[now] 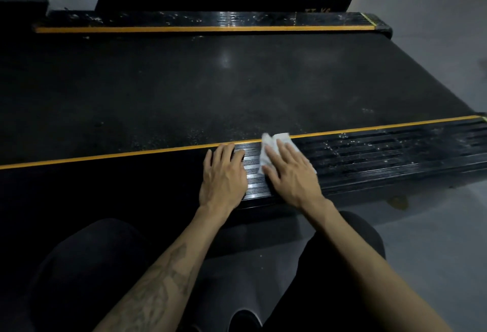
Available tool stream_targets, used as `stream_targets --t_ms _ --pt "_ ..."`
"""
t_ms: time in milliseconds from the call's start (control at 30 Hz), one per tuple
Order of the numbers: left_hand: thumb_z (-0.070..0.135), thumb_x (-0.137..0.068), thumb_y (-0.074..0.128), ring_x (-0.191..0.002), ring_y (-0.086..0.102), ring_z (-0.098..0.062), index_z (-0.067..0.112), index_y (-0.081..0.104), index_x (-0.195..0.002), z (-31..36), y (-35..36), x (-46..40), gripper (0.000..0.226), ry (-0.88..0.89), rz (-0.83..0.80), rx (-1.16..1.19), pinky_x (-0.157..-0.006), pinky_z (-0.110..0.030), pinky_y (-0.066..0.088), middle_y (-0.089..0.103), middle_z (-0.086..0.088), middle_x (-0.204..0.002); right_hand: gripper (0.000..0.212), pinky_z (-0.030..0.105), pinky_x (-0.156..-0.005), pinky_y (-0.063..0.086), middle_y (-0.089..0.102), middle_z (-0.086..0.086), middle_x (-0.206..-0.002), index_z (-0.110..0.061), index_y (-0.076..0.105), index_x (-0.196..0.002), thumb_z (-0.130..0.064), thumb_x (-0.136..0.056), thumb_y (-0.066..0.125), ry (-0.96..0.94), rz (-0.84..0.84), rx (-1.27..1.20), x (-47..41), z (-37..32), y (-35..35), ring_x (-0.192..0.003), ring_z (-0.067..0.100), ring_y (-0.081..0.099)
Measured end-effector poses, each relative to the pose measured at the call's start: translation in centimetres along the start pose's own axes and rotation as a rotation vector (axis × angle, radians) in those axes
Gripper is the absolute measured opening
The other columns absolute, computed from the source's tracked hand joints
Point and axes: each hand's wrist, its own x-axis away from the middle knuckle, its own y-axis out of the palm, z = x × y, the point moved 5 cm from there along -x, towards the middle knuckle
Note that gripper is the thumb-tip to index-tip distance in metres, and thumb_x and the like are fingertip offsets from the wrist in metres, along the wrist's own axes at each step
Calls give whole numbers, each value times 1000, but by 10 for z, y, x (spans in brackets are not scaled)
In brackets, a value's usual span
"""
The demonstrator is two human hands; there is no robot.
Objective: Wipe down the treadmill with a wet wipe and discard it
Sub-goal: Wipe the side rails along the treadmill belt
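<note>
Wipe (274, 147) position: flat on the near side rail (369, 155) of the treadmill (210, 89), under my right hand (290, 171); the white sheet shows past the fingertips toward the yellow edge stripe (105, 156) and along the thumb side of the hand, with a small corner visible at the little-finger side. Right hand condition: fingers straight and slightly spread, palm down, pressing the wipe against the ribbed rail surface; no curl or pinch around the sheet. Left hand (224, 176) condition: fingers extended and relaxed, palm down, resting on the same rail just beside the right hand, holding nothing; a narrow strip of glossy ribbing lies between the two hands, and the wipe's left edge sits in that strip, apart from the left hand as far as I can see.

Rail condition: the section to the right of the wipe carries pale specks and streaks; the section between my hands reflects light. Belt surface lies beyond the stripe, dark and matt with a scatter of light specks near the stripe; the far side rail (210, 22) runs along the opposite edge. My knees (350, 236) sit below the rail on the grey floor (434, 252).
</note>
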Motion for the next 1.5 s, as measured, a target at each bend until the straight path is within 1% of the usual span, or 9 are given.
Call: stream_targets --t_ms 133,300,500,667,867,1067,1233,1367,1500 --pt "28 -98 36 -137 48 -25 14 63 -132 -1 3 -1 46 -7 10 -5 -118 -55 35 57 -6 -140 80 51 -121 27 34 20 -163 -15 33 -160 -56 -97 5 237 17 4 -3 7 1 -152 37 31" --pt "28 -98 32 -136 50 -26 14 64 -131 -1 3 -1 49 -4 22 -12 -118 -54 36 58 -6 -140 75 44 -126 16 24 9 -168 -26 32 -161 -59 -98 10 -39 -39 -47 13 -26 10 -157 27 20" --pt "26 -97 39 -134 51 -28 13 65 -129 -1 5 -1 43 -7 33 -12 -116 -56 38 59 -7 -138 72 55 -116 34 43 21 -157 -14 45 -154 -54 -102 15 244 66 -39 7 1 3 -145 41 40" --pt "22 -97 47 -134 52 -29 12 65 -130 -1 5 0 38 5 29 -20 -115 -56 38 59 -9 -138 68 46 -123 23 34 11 -165 -24 40 -158 -58 -102 19 -17 30 -61 18 -25 8 -154 29 29" --pt "22 -98 49 -137 49 -27 12 64 -131 -1 5 0 37 6 26 -14 -117 -56 36 57 -7 -140 75 53 -119 30 38 21 -160 -15 40 -157 -56 -101 12 236 86 -40 9 -2 2 -149 38 36" --pt "22 -98 47 -138 48 -28 12 63 -132 -1 2 1 39 7 17 -14 -118 -55 35 57 -8 -142 64 47 -124 28 36 11 -164 -24 40 -158 -53 -105 19 -24 69 -14 20 -17 14 -153 27 31" --pt "26 -97 37 -136 50 -28 12 64 -129 -1 1 1 44 9 38 5 -117 -56 36 58 -7 -139 68 52 -118 35 43 19 -158 -17 45 -154 -51 -104 14 225 105 -4 9 8 6 -147 35 40" --pt "25 -98 40 -136 50 -28 12 64 -130 0 0 1 42 10 42 11 -116 -56 37 58 -8 -139 63 51 -117 39 46 21 -156 -16 50 -151 -50 -103 29 -10 114 -15 24 -25 10 -145 35 43" --pt "22 -99 50 -138 48 -28 12 63 -132 -2 3 0 37 3 25 12 -118 -57 35 57 -7 -142 69 48 -119 33 44 16 -159 -21 45 -154 -51 -106 6 142 124 15 18 22 2 -148 32 39"
